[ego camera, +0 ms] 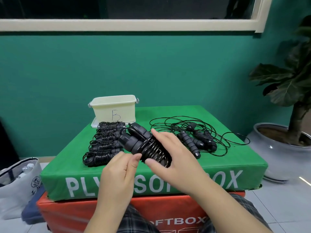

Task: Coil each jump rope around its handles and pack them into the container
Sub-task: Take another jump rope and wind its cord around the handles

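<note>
A black jump rope, its cord wound round its two handles, is held above the green box. My right hand grips the coiled part from the right. My left hand pinches the bundle at its lower left side. Several coiled ropes lie in a row on the left of the box top. Loose uncoiled ropes with their handles sprawl on the right. A cream container marked B stands at the back left.
The green box sits on an orange box. A white bag lies on the floor at left. A potted plant stands at right. My plaid-clad legs are at the bottom.
</note>
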### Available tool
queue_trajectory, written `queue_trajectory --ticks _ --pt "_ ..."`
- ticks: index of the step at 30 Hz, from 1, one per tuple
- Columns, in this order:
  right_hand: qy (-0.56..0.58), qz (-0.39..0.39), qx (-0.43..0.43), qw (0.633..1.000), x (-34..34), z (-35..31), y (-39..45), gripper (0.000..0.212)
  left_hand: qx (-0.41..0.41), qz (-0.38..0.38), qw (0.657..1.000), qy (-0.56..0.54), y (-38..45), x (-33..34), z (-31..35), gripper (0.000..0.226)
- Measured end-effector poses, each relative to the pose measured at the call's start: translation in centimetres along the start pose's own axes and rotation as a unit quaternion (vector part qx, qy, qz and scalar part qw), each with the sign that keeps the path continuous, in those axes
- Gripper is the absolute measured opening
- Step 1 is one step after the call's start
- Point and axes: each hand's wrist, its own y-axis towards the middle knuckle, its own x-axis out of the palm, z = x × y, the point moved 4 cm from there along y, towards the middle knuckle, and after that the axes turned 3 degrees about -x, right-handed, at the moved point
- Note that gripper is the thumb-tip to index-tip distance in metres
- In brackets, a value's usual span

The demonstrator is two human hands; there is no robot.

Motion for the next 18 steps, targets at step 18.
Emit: queue_trajectory --ticks 18 --pt "-0.031 0.086 -0.012 0.996 0.4 1.1 -0.5 0.053 -0.051 -0.047 0.994 -0.089 0.0 0.3 1.3 0.036"
